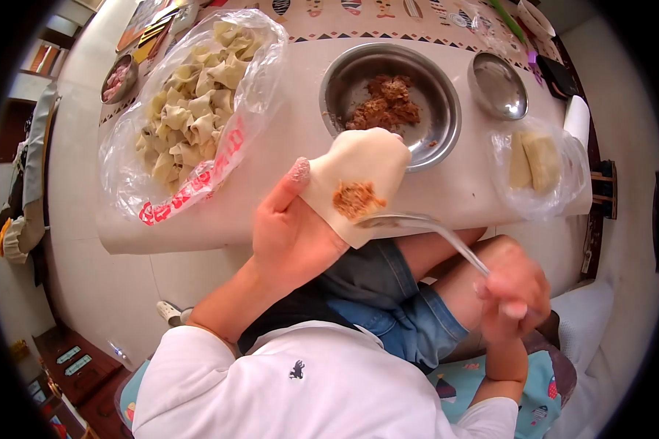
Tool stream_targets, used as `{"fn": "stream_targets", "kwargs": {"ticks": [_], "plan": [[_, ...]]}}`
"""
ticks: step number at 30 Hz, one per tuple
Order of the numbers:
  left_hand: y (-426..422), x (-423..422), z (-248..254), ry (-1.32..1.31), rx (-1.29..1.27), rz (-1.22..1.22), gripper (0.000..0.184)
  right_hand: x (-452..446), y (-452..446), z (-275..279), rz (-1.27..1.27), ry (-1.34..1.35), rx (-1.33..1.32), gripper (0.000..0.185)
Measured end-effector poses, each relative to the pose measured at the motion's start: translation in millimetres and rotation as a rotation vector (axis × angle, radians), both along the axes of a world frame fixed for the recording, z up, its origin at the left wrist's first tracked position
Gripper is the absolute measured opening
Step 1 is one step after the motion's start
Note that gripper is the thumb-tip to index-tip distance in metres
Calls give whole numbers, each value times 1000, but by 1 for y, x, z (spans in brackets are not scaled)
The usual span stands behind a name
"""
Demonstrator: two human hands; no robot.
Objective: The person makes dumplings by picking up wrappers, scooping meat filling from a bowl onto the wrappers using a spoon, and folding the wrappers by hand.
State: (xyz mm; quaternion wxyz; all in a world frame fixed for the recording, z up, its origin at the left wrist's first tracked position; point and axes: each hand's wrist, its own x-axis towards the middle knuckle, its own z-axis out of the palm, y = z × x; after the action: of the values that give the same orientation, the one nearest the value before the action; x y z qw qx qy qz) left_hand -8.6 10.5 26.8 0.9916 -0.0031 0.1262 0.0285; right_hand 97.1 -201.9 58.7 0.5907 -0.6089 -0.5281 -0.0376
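Observation:
My left hand [293, 238] supports a thin wonton wrapper [373, 157] on its palm and fingers, the thumb at the wrapper's left edge. A dab of minced filling [357, 199] lies on the wrapper. From the right, my right hand [514, 293], slightly blurred, grips a metal spoon [454, 241] by its handle. The spoon's head is at the wrapper's lower right edge, just below the filling. Behind the wrapper stands a steel bowl [452, 135] with a mound of brown minced meat [388, 102]; the wrapper hides part of its near rim.
Folded wontons [198, 110] fill a clear plastic bag [267, 73] on the left of the table [293, 197]. A small bowl of pink meat [117, 79] stands beyond it. At right are an oval metal dish [499, 84], stacked wrappers [538, 161] in plastic, and a black phone-like object [556, 75].

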Motion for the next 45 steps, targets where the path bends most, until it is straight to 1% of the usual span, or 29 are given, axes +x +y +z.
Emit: {"fn": "stream_targets", "kwargs": {"ticks": [2,3,6,9,11,14,15,18,19,22,24,26,29,32,35,38,41,42,45], "plan": [[-7,2,10,4,36,-44,57,1,13,6,16,187,-112,23],[-9,2,12,5,54,-66,60,0,14,-3,-3,310,-69,23],[-7,-4,5,-14,119,-144,60,8,18,-2,-68,309,-57,24],[-4,-11,-8,-76,-32,-121,59,15,25,-8,-192,389,12,27],[0,-16,-14,-19,46,-116,58,23,30,-10,-285,471,54,28],[4,-26,-17,81,136,-69,56,50,39,-24,-353,461,-56,26],[6,-28,-17,116,160,-49,55,54,40,-27,-317,468,-99,17],[14,-37,-28,-44,196,-60,54,64,46,-45,-199,-41,-227,14],[14,-38,-30,-14,198,-37,53,61,49,-42,-233,-141,-302,20],[15,-40,-33,81,183,30,52,59,58,-49,-149,-264,-323,21],[15,-39,-35,147,149,76,52,59,60,-57,-100,-299,-319,24],[16,-38,-36,173,182,95,52,57,62,-62,-63,-337,-341,24],[16,-38,-38,207,177,128,51,53,59,-56,-31,-329,-312,23],[17,-36,-36,220,115,130,50,42,45,-36,-74,-212,-313,21],[13,-29,-29,214,105,67,48,18,29,-15,-70,-209,-160,20],[8,-23,-17,198,88,-28,48,6,17,-23,94,-606,-89,13],[10,-23,-13,178,107,-80,50,0,20,-48,88,-859,-105,23],[14,-25,-13,173,126,-83,52,0,19,-47,84,-859,-113,23],[19,-30,-20,206,50,23,52,0,-2,-43,101,-837,-150,22]]}}
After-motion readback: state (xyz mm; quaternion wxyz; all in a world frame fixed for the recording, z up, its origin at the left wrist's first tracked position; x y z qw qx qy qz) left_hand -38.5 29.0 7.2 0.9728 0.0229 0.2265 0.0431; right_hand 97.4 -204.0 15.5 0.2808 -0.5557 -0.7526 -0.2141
